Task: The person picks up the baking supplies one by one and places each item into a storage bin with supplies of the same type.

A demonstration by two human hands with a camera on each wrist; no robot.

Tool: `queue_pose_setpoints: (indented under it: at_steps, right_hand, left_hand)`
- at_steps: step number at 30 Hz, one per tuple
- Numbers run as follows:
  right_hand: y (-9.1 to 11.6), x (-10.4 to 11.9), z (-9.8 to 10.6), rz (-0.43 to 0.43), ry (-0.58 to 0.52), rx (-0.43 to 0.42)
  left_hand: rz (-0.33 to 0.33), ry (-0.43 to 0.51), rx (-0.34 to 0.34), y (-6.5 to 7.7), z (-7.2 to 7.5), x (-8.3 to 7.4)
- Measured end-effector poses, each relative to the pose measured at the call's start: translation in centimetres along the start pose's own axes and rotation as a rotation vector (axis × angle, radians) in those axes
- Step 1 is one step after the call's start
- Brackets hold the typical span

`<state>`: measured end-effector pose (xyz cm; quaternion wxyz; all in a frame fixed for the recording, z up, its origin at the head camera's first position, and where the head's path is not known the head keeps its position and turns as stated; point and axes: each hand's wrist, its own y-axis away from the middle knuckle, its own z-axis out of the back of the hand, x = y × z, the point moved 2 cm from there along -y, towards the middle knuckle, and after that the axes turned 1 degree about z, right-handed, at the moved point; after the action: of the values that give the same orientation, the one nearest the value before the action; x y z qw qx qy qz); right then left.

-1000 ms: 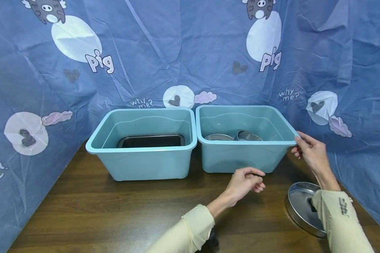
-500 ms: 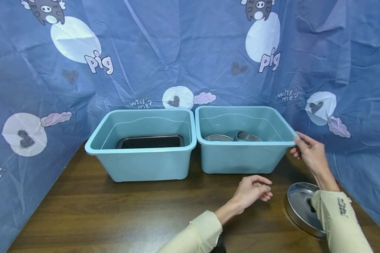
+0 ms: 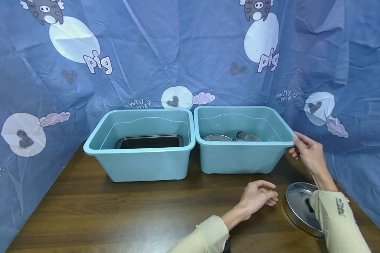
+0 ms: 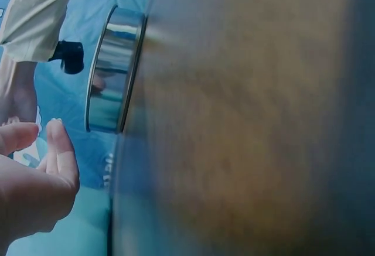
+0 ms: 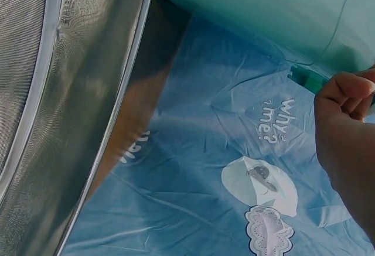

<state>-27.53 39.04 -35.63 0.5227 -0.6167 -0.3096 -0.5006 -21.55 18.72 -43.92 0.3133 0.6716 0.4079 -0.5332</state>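
My right hand [image 3: 311, 155] pinches the right front corner of the rim of the right light-blue plastic bin [image 3: 235, 159]. My left hand [image 3: 259, 196] is above the table in front of that bin, fingers loosely bent and holding nothing. To its right, partly under my right sleeve, a round metal sieve [image 3: 299, 202] lies on the wooden table. Its fine mesh [image 5: 17, 51] shows large in the right wrist view, and its shiny side wall [image 4: 111, 71] appears beyond my left fingers in the left wrist view.
Inside the right bin are a round metal item [image 3: 217, 137] and a metal ring-like piece [image 3: 247, 136], both partly hidden by the front wall. The left bin [image 3: 145, 167] holds a dark rectangular pan [image 3: 150, 141]. A blue printed cloth [image 3: 177, 52] hangs behind and at both sides.
My left hand has moved right and toward the front of the table, closer to the sieve. My right hand keeps its hold on the bin's rim.
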Motion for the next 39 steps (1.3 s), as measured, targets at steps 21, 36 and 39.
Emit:
queue_pose_setpoints:
  at_steps: [21, 36, 39]
  right_hand:
    - [-0.1, 0.0, 0.0, -0.026, 0.029, -0.005]
    - [0.0, -0.1, 0.1, -0.019, 0.011, 0.004]
    - [0.1, -0.1, 0.1, -0.013, 0.021, 0.006]
  left_hand:
    - [-0.015, -0.181, 0.014, -0.6, -1.5, 1.4]
    - [0.034, -0.218, 0.037, -0.7, -2.6, 2.1]
    - [0.044, -0.195, 0.059, -0.6, -2.8, 2.2]
